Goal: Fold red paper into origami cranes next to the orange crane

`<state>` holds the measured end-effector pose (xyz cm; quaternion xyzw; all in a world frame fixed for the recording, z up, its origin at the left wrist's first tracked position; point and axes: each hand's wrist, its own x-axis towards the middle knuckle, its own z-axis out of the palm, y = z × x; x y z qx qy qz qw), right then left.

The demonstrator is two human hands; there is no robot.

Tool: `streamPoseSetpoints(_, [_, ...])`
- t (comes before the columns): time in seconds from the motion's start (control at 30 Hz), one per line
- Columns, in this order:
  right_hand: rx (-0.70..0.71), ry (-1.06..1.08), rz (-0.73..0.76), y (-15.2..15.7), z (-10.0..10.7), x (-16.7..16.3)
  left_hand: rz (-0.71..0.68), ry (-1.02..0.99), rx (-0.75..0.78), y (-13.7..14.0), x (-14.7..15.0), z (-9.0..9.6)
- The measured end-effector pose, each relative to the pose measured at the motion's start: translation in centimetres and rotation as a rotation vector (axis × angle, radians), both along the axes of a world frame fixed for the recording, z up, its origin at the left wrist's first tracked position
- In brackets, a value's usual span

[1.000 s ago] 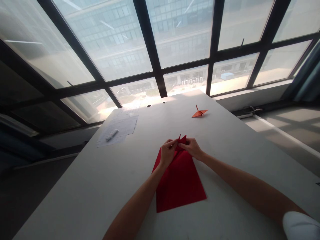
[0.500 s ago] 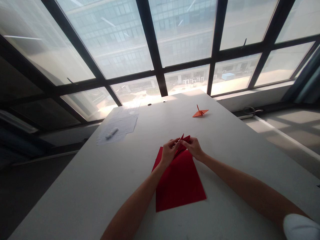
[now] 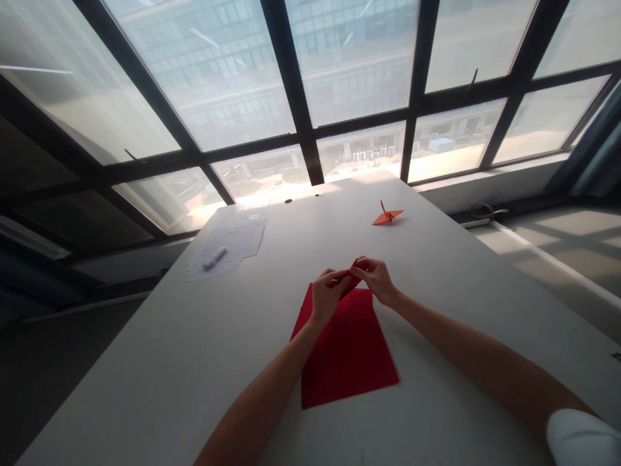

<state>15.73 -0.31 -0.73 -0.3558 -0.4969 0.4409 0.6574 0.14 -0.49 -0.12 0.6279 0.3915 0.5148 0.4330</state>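
1. Folded red paper (image 3: 352, 283), qty 1: small pc., held btwn both hands, nr far edge of the red sheet; exact shape hidden by fingers.
2. L hand (image 3: 326, 296): fingers closed on L end of said pc.
3. R hand (image 3: 379, 279): fingers pinching its R end, tips just beside those of L hand.
4. Red sheet (image 3: 352, 356): flat on worktop, partly covered by L hand & forearm; single or stacked, can't tell.
5. Worktop (image 3: 204, 369): white, w/ 2 round holes nr far edge.
6. Orange paper crane (image 3: 387, 218), qty 1: far R of worktop, wings spread, well apart from hands.
7. White papers (image 3: 242, 241): far L of worktop, overlapping; text too small to read.
8. Small whitish obj. (image 3: 215, 257), elongated: lying on said papers; type can't tell.
9. Windows (image 3: 359, 65): dark-framed, beyond worktop; bldg. outside.
10. Sleeve (image 3: 582, 439): white, on R arm, lower R corner.
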Motion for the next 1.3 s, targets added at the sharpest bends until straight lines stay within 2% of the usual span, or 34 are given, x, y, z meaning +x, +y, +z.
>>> streamPoseSetpoints(0.23, [-0.109,0.078,0.121,-0.1,0.0,0.2,-0.039,0.047,-0.009,0.4,-0.2,0.2])
streamPoseSetpoints(0.57, [-0.107,0.133,0.113,0.3,-0.6,0.1,-0.016,0.093,0.010,0.6,-0.2,0.0])
streamPoseSetpoints(0.77, [-0.135,0.195,0.132,0.5,-1.3,0.1,-0.098,0.079,-0.076,0.7,-0.2,0.2])
streamPoseSetpoints(0.97, [-0.200,0.220,0.160,0.3,-1.2,0.0,0.000,0.044,-0.107,0.6,-0.2,0.2])
streamPoseSetpoints(1.1, [-0.207,0.037,0.207,0.0,-0.9,-0.1,0.058,-0.022,-0.088,0.7,-0.3,-0.2])
streamPoseSetpoints(1.17, [-0.197,-0.018,0.186,-0.1,-0.8,-0.2,0.030,-0.058,-0.125,0.8,-0.3,-0.4])
streamPoseSetpoints(1.3, [-0.193,0.026,0.173,-0.2,-0.7,-0.3,-0.094,-0.123,-0.240,1.0,-0.5,-0.4])
